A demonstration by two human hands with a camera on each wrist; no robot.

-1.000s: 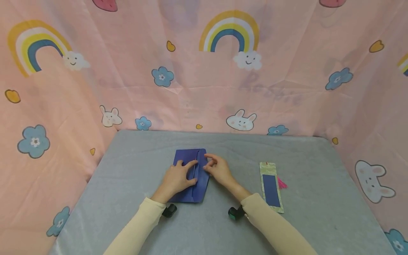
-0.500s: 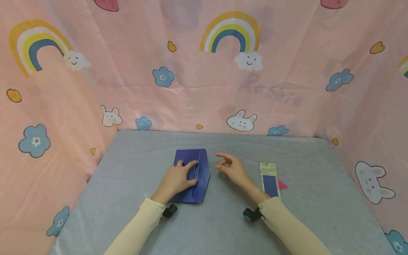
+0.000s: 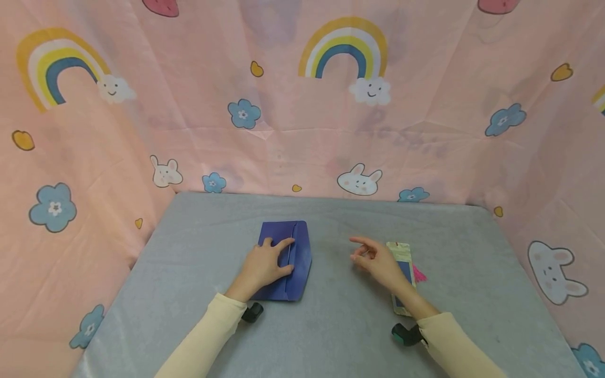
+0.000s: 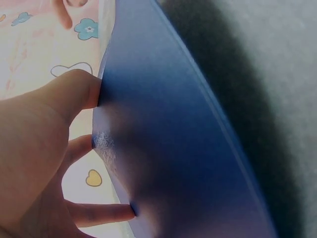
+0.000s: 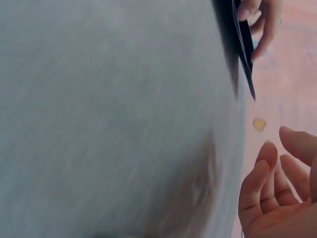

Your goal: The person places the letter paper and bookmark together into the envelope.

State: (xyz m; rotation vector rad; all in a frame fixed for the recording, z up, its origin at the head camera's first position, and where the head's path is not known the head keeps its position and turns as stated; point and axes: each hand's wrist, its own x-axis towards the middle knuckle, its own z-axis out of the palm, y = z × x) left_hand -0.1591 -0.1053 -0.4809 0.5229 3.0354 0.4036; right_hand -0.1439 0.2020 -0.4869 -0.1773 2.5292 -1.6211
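Observation:
A dark blue envelope [image 3: 300,262] lies on the grey table, its flap extending to the right. My left hand [image 3: 259,268] rests on it with spread fingers, the tips pressing its surface near the flap fold; the left wrist view shows those fingertips [image 4: 126,212] touching the blue paper. My right hand [image 3: 382,266] hovers between the envelope and a bookmark, fingers loosely bent and holding nothing. Partly hidden behind this hand and wrist, the bookmark [image 3: 399,251] is pale green with a dark blue panel, and a pink tassel [image 3: 418,274] sticks out at its right side.
The grey cloth-covered table [image 3: 212,226] reaches back to a pink printed curtain [image 3: 302,136] hanging behind and at both sides. A black wrist camera [image 3: 406,334] sits under the right wrist, another black camera [image 3: 252,313] under the left.
My right hand has moved away from the envelope's flap to the right, reaching the bookmark's left side and covering part of it. The left hand has stayed on the envelope.

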